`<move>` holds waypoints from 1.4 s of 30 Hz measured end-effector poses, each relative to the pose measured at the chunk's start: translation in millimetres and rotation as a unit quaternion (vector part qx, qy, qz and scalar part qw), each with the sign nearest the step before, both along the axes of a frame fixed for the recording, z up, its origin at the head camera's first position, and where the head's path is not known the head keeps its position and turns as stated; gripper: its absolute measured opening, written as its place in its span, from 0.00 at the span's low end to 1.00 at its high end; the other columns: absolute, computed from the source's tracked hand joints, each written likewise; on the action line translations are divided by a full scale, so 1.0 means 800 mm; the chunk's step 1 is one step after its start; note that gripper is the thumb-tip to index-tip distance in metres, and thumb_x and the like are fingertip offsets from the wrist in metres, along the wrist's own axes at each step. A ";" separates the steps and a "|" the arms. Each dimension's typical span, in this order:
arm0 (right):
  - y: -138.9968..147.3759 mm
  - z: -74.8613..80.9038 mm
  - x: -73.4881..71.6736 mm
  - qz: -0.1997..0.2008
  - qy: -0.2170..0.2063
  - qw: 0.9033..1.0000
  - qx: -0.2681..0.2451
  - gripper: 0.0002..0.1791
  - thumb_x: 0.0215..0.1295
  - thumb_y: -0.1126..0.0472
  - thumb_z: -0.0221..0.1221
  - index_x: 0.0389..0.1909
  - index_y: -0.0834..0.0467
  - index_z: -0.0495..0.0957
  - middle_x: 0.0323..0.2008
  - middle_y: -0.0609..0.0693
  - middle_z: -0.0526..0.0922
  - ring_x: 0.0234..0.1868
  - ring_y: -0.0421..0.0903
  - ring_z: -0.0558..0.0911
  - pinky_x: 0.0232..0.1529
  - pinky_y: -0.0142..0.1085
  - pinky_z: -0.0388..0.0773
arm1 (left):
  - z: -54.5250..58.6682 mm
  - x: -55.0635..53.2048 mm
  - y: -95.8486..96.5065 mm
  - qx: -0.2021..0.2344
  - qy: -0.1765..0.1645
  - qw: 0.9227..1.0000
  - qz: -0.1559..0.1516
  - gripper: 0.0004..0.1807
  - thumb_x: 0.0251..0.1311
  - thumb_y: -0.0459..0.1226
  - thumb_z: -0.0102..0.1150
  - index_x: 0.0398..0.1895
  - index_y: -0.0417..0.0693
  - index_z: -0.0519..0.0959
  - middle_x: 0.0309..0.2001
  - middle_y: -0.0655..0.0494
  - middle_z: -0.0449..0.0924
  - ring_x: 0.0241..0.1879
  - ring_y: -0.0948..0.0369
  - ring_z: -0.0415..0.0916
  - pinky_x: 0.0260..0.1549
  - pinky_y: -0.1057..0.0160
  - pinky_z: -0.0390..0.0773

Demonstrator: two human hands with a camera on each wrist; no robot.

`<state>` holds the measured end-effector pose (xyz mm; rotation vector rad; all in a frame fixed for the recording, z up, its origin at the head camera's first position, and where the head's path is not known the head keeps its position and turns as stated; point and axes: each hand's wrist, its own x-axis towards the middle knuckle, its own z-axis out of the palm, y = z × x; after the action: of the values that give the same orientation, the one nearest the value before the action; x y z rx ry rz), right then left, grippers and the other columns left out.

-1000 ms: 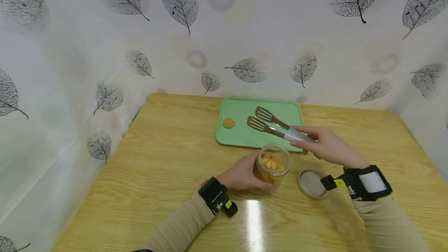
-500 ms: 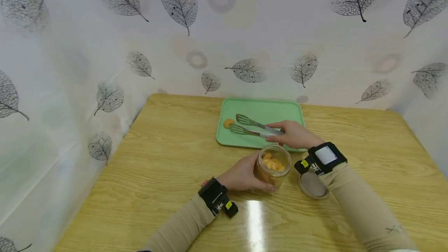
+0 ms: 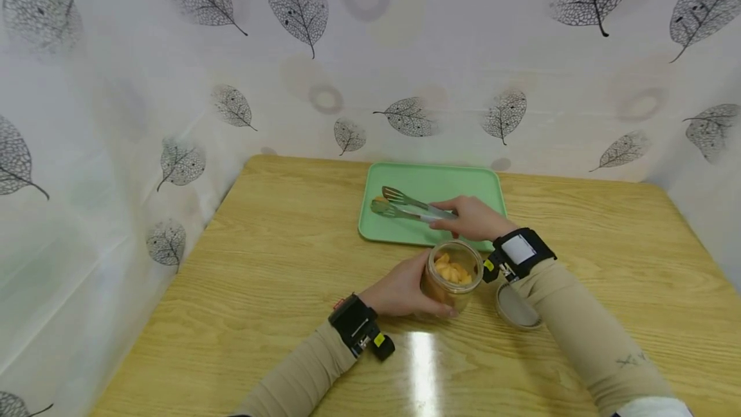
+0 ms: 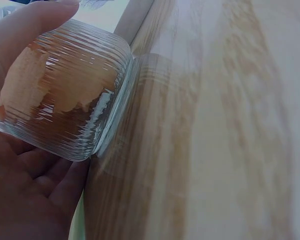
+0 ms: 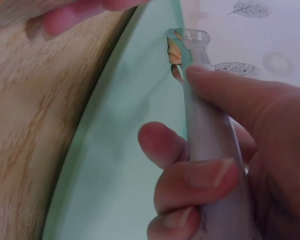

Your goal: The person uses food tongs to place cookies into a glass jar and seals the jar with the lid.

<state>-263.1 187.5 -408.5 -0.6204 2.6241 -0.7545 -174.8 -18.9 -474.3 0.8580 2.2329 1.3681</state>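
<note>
My left hand [image 3: 402,288] grips a ribbed glass jar [image 3: 442,298], its mouth uncovered and tilted a little toward the camera. Golden cookies [image 3: 451,270] fill part of it. In the left wrist view the jar [image 4: 75,75] lies between thumb and fingers, close to the tabletop. Over the green tray [image 3: 434,174], my right hand [image 3: 477,219] holds tongs [image 3: 425,205] by their metal arms, the slotted ends pointing left. A single cookie [image 5: 175,51] shows by the far ends of the tongs [image 5: 212,135] in the right wrist view; in the head view those ends mostly cover it.
A round lid [image 3: 516,309] lies on the wooden table [image 3: 278,262] to the right of the jar, partly under the right forearm. Behind the tray hangs a pale curtain [image 3: 289,121] printed with leaves, which also closes off the left side.
The right hand has carried the tongs leftward and down across the tray, bringing their slotted ends to the cookie. My left hand and the jar have stayed in place.
</note>
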 end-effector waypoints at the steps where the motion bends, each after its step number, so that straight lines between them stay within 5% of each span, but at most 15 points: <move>1: 0.001 0.000 0.001 0.000 0.002 1.000 0.003 0.35 0.72 0.48 0.60 0.74 0.62 0.70 0.16 0.48 0.80 0.17 0.42 0.73 0.22 0.36 0.64 | 0.000 0.000 0.000 0.000 0.002 1.000 0.000 0.58 0.45 0.56 0.79 0.79 0.70 0.56 0.69 0.65 0.72 0.67 0.66 0.69 0.69 0.57 0.69; 10: 0.032 -0.004 0.023 -0.014 0.031 0.999 0.003 0.35 0.73 0.45 0.58 0.74 0.61 0.71 0.16 0.47 0.77 0.17 0.41 0.74 0.22 0.36 0.68 | -0.001 -0.001 0.000 0.003 0.015 1.000 0.003 0.57 0.45 0.55 0.79 0.79 0.64 0.59 0.68 0.64 0.73 0.66 0.67 0.69 0.68 0.58 0.69; 15: 0.058 0.009 0.044 -0.058 0.049 0.997 -0.026 0.36 0.73 0.42 0.57 0.74 0.61 0.71 0.16 0.51 0.77 0.17 0.42 0.70 0.19 0.34 0.63 | 0.000 -0.003 -0.002 0.005 0.018 1.000 0.004 0.57 0.43 0.56 0.79 0.78 0.69 0.59 0.67 0.66 0.74 0.66 0.68 0.70 0.68 0.58 0.69; 19: 0.067 0.019 0.050 -0.060 0.055 0.996 -0.024 0.39 0.72 0.41 0.58 0.74 0.63 0.70 0.22 0.54 0.82 0.22 0.46 0.77 0.20 0.36 0.68 | 0.002 -0.006 -0.005 0.009 0.017 1.000 0.012 0.57 0.42 0.55 0.80 0.78 0.67 0.60 0.65 0.66 0.75 0.65 0.67 0.71 0.68 0.57 0.70; 25: 0.050 0.007 0.036 -0.048 0.051 0.997 -0.017 0.38 0.70 0.43 0.61 0.74 0.61 0.71 0.27 0.54 0.85 0.24 0.45 0.80 0.23 0.37 0.72 | 0.000 -0.006 -0.003 0.002 0.012 1.000 0.009 0.57 0.43 0.56 0.80 0.78 0.66 0.60 0.66 0.66 0.74 0.65 0.67 0.70 0.67 0.57 0.70; 32: 0.012 -0.002 0.012 -0.005 0.065 0.998 0.012 0.36 0.70 0.46 0.61 0.73 0.62 0.72 0.19 0.47 0.82 0.20 0.42 0.78 0.26 0.39 0.71 | -0.002 -0.002 0.000 0.004 0.006 1.000 0.008 0.57 0.43 0.54 0.80 0.78 0.69 0.59 0.68 0.65 0.73 0.67 0.67 0.69 0.69 0.57 0.68; 42: 0.009 0.000 0.012 0.004 0.065 0.998 0.022 0.35 0.71 0.47 0.61 0.72 0.63 0.73 0.16 0.47 0.78 0.16 0.40 0.73 0.23 0.36 0.70 | 0.000 -0.001 0.000 -0.003 0.005 1.000 0.007 0.57 0.43 0.55 0.80 0.78 0.69 0.59 0.68 0.65 0.73 0.67 0.66 0.69 0.68 0.57 0.69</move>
<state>-253.8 194.7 -408.6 -0.6896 2.7459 -0.6737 -175.3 -18.5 -474.0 0.8499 2.2530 1.3663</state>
